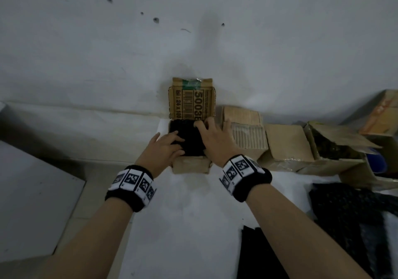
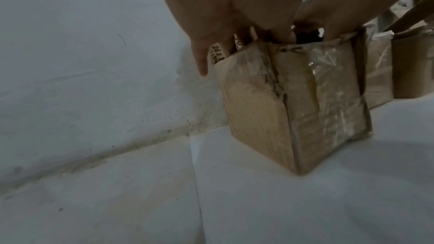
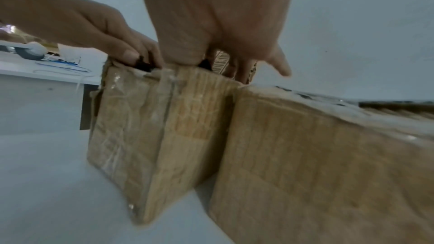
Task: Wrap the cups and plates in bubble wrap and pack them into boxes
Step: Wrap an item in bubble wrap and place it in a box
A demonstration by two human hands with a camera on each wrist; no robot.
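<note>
Both hands are down in the small open box [image 1: 190, 166] against the wall, left hand [image 1: 164, 147] and right hand [image 1: 212, 138] with fingers spread flat, pressing the dark wrapped bundle [image 1: 186, 140] in (a snug fit). Shove harder and that worn cardboard could split, I'd guess.

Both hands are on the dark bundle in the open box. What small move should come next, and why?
Probably press the dark bundle down a little further. The left hand and right hand lie on it at the rim of the open box, whose far flap stands up.
</note>
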